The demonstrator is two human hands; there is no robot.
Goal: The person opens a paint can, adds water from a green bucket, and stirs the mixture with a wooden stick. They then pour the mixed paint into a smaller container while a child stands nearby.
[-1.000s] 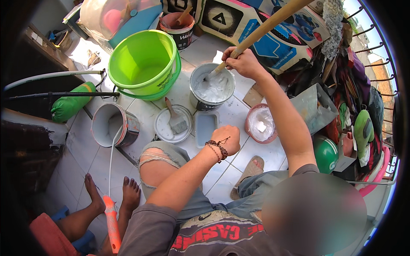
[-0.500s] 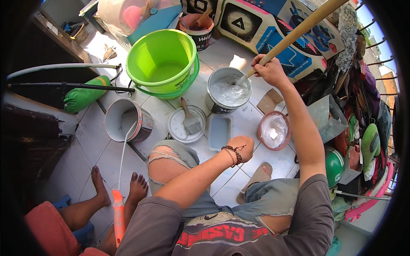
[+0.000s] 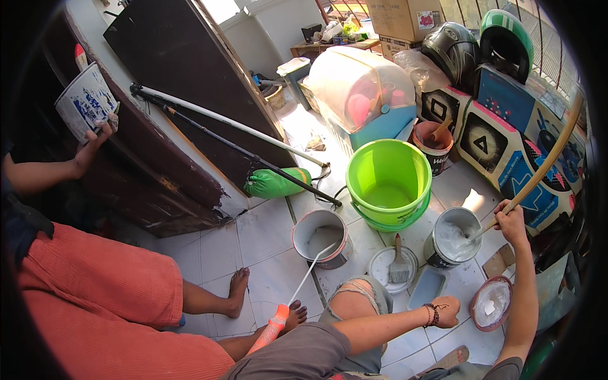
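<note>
My right hand point(image 3: 510, 221) grips a long wooden pole point(image 3: 546, 166). The pole's lower end slants into a paint pail point(image 3: 437, 256) holding white paint point(image 3: 452, 242). My left hand point(image 3: 447, 312) is a closed fist, knuckles up, with nothing showing from it; its palm is hidden. Nearest to that fist is a shallow grey tray point(image 3: 428, 287). A wide paintbrush point(image 3: 398, 271) lies on a round white lid point(image 3: 379, 265) beside the tray. To the right stands a reddish-brown bowl point(image 3: 474, 305) with white stuff inside.
A bright green bucket point(image 3: 387, 218) stands beyond the lid. An orange-handled rod point(image 3: 273, 324) leans in a grey pail point(image 3: 335, 256). At left, a person in red shorts point(image 3: 101, 272) holds up a paint-smeared container point(image 3: 85, 104). Poles point(image 3: 221, 120) lean by the dark door; helmets point(image 3: 506, 44) sit on boxes.
My view has swung left and up, bringing in the other person and the container they hold. My right hand still grips the pole in the pail; my left fist stays closed.
</note>
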